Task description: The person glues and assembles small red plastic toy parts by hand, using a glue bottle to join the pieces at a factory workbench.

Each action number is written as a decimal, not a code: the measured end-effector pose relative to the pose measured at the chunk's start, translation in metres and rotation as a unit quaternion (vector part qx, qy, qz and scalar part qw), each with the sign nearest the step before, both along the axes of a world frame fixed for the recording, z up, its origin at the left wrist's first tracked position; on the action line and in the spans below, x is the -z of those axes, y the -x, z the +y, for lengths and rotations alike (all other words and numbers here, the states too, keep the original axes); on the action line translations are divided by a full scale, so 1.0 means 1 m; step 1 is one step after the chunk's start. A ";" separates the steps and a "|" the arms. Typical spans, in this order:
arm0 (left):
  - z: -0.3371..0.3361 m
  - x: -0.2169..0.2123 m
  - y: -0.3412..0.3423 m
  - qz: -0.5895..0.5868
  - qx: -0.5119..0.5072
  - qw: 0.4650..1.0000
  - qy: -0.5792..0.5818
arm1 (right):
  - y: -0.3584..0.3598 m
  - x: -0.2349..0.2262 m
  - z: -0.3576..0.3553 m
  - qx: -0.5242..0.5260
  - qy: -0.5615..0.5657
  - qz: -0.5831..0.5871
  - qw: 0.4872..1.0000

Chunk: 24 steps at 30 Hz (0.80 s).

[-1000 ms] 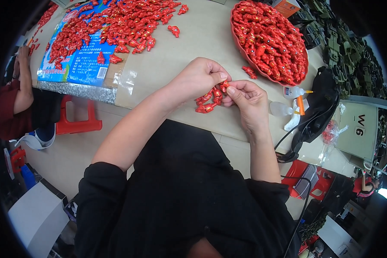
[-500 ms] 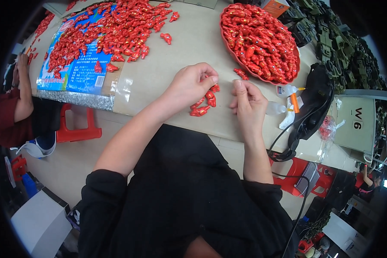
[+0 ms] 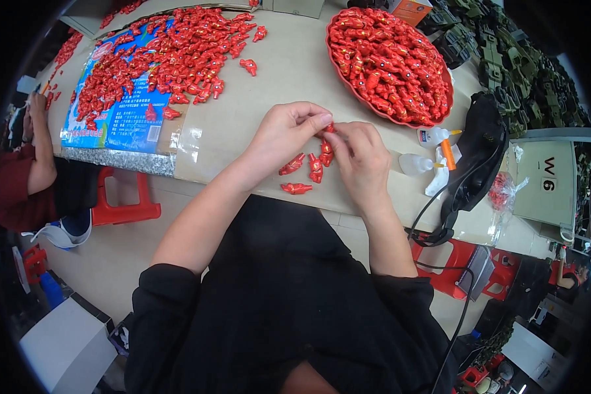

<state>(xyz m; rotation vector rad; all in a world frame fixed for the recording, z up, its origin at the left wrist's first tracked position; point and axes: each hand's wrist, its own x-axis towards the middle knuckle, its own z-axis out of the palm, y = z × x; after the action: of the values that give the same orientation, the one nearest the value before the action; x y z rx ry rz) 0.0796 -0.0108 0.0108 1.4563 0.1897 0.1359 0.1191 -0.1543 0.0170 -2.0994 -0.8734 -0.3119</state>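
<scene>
Over the table (image 3: 243,118), my left hand (image 3: 287,134) pinches a small red figurine with thumb and forefinger; only a bit of red shows between the fingertips. My right hand (image 3: 362,161) meets it there, its thumb and fingers closed on the same piece. Just below the fingers lie several loose red-and-gold figurines: one upright red figurine (image 3: 316,169), a tilted red figurine (image 3: 292,164) to its left, and a sideways red figurine (image 3: 296,188) nearest me. Another is partly hidden beside my right thumb.
A red scalloped basin (image 3: 374,108) heaped with red figurines stands at the far right. More figurines are spread on blue printed cardboard (image 3: 128,108) at the left. Small glue bottles (image 3: 414,164), a black bag (image 3: 486,151) and a cable lie at the right. A co-worker's arm (image 3: 39,144) shows at far left.
My right hand has moved left to join my left hand at the fingertips and now grips the figurine too. The loose figurines appear slightly lower and more spread out.
</scene>
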 end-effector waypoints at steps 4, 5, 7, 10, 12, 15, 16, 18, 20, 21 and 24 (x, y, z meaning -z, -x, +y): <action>0.006 -0.018 0.004 0.052 0.043 0.997 0.038 | -0.002 0.001 -0.001 -0.035 -0.120 0.216 0.968; 0.006 -0.022 0.005 0.079 0.051 0.995 0.035 | -0.003 0.000 -0.002 -0.034 -0.176 0.332 0.926; 0.006 -0.013 0.004 0.059 0.046 0.996 0.046 | -0.006 -0.003 -0.005 -0.039 -0.176 0.392 0.902; 0.007 -0.012 0.005 0.046 0.047 0.995 0.069 | -0.007 -0.007 -0.006 -0.095 -0.182 0.466 0.861; 0.007 -0.013 0.004 0.053 0.056 0.994 0.081 | -0.008 -0.008 -0.007 -0.105 -0.185 0.474 0.854; 0.006 -0.013 0.004 0.044 0.053 0.994 0.082 | -0.011 -0.008 -0.010 -0.118 -0.198 0.501 0.834; 0.007 -0.013 0.004 0.033 0.059 0.995 0.073 | -0.011 -0.010 -0.010 -0.117 -0.199 0.501 0.834; 0.007 -0.013 0.005 0.022 0.066 0.995 0.065 | -0.009 -0.013 -0.008 -0.098 -0.201 0.536 0.814; 0.008 -0.015 0.006 0.032 0.083 0.993 0.074 | -0.010 -0.012 -0.009 -0.103 -0.199 0.541 0.811; 0.008 -0.015 0.006 0.033 0.083 0.993 0.074 | -0.010 -0.012 -0.009 -0.109 -0.196 0.545 0.808; 0.009 -0.015 0.006 0.029 0.091 0.994 0.057 | -0.009 -0.012 -0.009 -0.105 -0.198 0.546 0.807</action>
<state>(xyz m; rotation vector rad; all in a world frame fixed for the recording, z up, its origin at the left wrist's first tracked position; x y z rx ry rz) 0.0734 -0.0020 0.0258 1.3568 0.1096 -0.0655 0.1279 -0.1632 0.0286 -1.3885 -0.2648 0.7347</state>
